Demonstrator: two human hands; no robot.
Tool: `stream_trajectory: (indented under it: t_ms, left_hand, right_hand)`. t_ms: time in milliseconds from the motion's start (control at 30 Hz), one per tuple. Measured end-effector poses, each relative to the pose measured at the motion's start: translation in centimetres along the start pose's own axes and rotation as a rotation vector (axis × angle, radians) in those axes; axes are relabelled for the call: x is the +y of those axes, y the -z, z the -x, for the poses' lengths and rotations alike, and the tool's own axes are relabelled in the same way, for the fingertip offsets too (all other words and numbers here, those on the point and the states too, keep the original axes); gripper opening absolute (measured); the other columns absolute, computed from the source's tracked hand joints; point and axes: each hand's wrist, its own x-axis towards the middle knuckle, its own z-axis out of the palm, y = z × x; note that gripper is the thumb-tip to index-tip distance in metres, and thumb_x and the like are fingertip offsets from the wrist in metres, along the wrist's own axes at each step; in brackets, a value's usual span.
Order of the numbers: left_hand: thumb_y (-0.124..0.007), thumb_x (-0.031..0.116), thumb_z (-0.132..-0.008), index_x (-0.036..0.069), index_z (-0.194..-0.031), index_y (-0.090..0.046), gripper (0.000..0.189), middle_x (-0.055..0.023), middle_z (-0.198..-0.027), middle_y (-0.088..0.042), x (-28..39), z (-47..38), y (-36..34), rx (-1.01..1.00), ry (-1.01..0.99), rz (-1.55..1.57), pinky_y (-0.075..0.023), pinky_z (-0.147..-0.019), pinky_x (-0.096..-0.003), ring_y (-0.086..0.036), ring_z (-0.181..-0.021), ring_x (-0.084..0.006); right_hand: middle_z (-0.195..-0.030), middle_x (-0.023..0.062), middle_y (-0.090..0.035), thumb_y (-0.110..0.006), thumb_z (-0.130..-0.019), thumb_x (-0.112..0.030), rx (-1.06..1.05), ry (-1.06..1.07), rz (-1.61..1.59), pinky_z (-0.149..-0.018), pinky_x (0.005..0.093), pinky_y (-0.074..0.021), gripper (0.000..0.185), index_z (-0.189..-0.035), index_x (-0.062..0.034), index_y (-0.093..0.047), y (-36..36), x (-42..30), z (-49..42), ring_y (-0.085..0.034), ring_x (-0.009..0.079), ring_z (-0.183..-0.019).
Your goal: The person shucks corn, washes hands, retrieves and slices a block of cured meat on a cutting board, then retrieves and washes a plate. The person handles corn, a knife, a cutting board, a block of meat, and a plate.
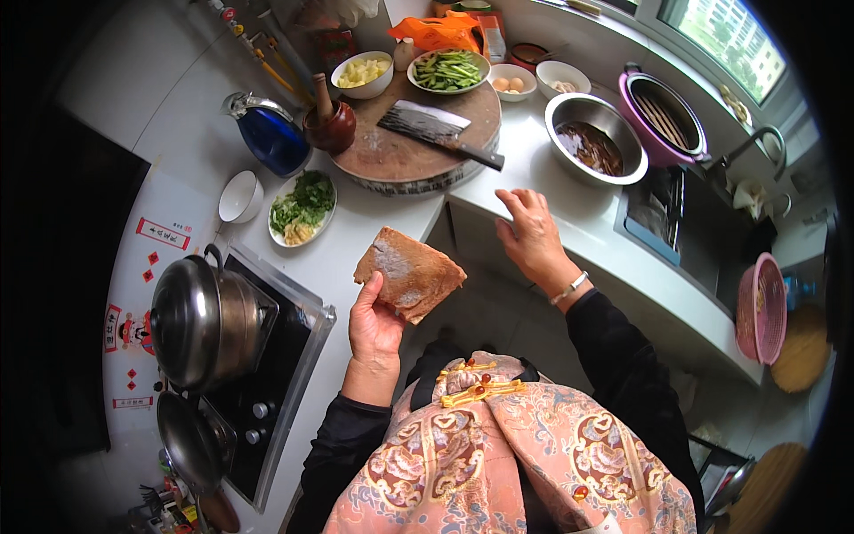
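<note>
My left hand (380, 327) holds a flat, roughly square brown slab (420, 274), which looks like cured meat with its skin facing up. Whitish grey patches mark its surface, and my thumb presses on its near left corner. Empty, with fingers apart and slightly bent, my right hand (532, 240) hovers by the counter edge. Just beyond it, the black handle of a cleaver (427, 127) sticks out past a thick round wooden chopping block (373, 157). The cleaver lies flat on the block, its broad blade to the left.
A lidded steel pot (193, 320) stands on the gas stove (280, 374) at left. Around the block are a mortar with pestle (331, 127), a blue jug (273, 137), a plate of chopped greens (303, 207) and a steel basin of soaking dark pieces (594, 143). The sink (700, 227) is right.
</note>
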Motion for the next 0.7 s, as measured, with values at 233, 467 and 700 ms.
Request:
stream_trajectory:
  t_ms: [233,467,700]
  left_hand:
    - [-0.069,0.019,-0.089,0.007,-0.137,-0.048,0.054,-0.0102,-0.132,-0.057,2.2,-10.4,-3.5,-0.009,0.001,-0.020,-0.0422,-0.106,-0.0546,-0.053,-0.124,-0.0303]
    - [-0.073,0.021,-0.087,0.008,-0.129,-0.056,0.048,-0.0056,-0.124,-0.061,4.1,-18.2,-7.5,0.053,0.007,-0.071,-0.0475,-0.100,-0.0473,-0.057,-0.116,-0.0238]
    - [-0.076,0.018,-0.085,0.007,-0.126,-0.058,0.045,-0.0070,-0.121,-0.062,3.8,-23.1,-10.2,0.128,0.000,-0.102,-0.0487,-0.098,-0.0438,-0.058,-0.113,-0.0219]
  right_hand:
    - [-0.113,0.0134,-0.057,-0.061,-0.076,-0.003,-0.197,0.043,0.346,-0.087,0.0432,-0.0460,0.054,-0.130,-0.0104,-0.055,-5.9,2.4,-11.3,-0.053,0.0338,-0.107]
    - [-0.109,0.0177,-0.057,-0.064,-0.076,-0.004,-0.394,-0.017,0.324,-0.083,0.0462,-0.0498,0.060,-0.134,-0.0076,-0.053,-8.4,4.1,-17.0,-0.055,0.0368,-0.105]
    - [-0.097,0.0195,-0.061,-0.062,-0.075,-0.006,-0.494,-0.197,-0.103,-0.078,0.0403,-0.0513,0.059,-0.133,-0.0049,-0.054,-5.7,7.2,-19.6,-0.063,0.0316,-0.086]
